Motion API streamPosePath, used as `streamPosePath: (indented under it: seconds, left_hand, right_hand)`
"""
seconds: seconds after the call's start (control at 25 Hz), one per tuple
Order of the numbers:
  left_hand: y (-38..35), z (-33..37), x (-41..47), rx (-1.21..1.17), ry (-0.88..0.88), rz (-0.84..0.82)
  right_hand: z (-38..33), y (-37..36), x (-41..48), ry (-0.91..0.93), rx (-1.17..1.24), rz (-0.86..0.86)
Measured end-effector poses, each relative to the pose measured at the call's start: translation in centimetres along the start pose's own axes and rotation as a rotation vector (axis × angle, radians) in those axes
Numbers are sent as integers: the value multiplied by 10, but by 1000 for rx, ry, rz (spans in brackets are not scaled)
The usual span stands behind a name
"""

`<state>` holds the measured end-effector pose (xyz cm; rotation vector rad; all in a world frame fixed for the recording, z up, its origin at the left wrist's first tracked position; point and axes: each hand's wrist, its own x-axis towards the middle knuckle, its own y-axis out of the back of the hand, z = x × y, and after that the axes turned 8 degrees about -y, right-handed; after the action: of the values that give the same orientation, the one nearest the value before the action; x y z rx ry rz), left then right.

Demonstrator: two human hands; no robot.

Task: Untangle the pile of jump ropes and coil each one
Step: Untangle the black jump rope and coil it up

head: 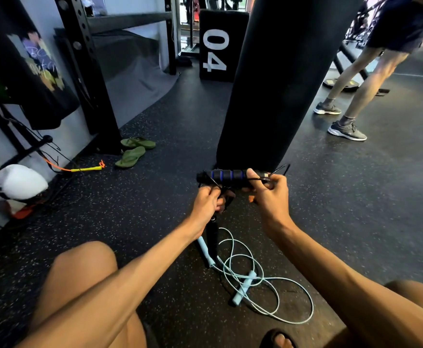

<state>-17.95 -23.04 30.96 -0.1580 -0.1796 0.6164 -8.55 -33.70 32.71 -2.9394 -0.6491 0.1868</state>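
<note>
Sitting on the speckled rubber floor (160, 126), a person holds a black-and-blue foam handle (228, 175) level, just before the hanging punching bag (275, 84). The right hand (268, 194) grips one end, thumb on top, pinching the thin black cord (280, 169). The left hand (206, 199) curls tight round the cord under the other end. A light-blue jump rope (244, 287) lies loosely looped on the floor below both hands, between the knees. A yellow-and-orange rope (85, 169) lies near the floor's left edge.

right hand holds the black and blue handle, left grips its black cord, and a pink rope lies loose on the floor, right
The loose rope on the floor is light blue, not pink, as the head view shows. The right hand does hold the black and blue handle and the left hand its black cord.
</note>
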Motion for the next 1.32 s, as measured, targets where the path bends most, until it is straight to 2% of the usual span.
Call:
streamPosePath:
  seconds: [0.08,0.12,0.28,0.4,0.6,0.68,0.8,0.92,1.0,1.08,1.16,1.32]
  left_hand:
    - [0,0,4,108,-16,35]
    - [2,3,7,131,-20,45]
    - [14,11,18,122,11,-10]
    - [9,-2,16,152,46,-73]
    - [13,-15,27,13,53,41]
    - [21,-11,32,-40,12,83]
    - [35,-6,39,-106,6,40]
    - [52,-2,42,-20,53,0]
    - [58,-5,43,57,92,-36]
    - [60,-10,41,83,134,-86]
    - [60,-17,38,88,171,-111]
    - [60,-27,38,66,205,-20]
  right_hand:
    - [1,2,4,-95,-28,-35]
    - [-1,4,5,-66,-74,-47]
    - [-8,3,-1,257,-245,-151]
    - [0,-7,-7,273,-265,-198]
    - [6,-14,1,287,-423,-189]
    - [8,-13,3,246,-468,-263]
    - [-6,0,5,112,-636,-457]
    - [-31,27,11,-36,-830,-568]
    - [-49,43,13,-97,-1044,-623]
    - [-60,51,13,-158,-1146,-661]
    - [-64,52,13,-263,-1120,-665]
    - [-54,45,11,-450,-1291,-661]
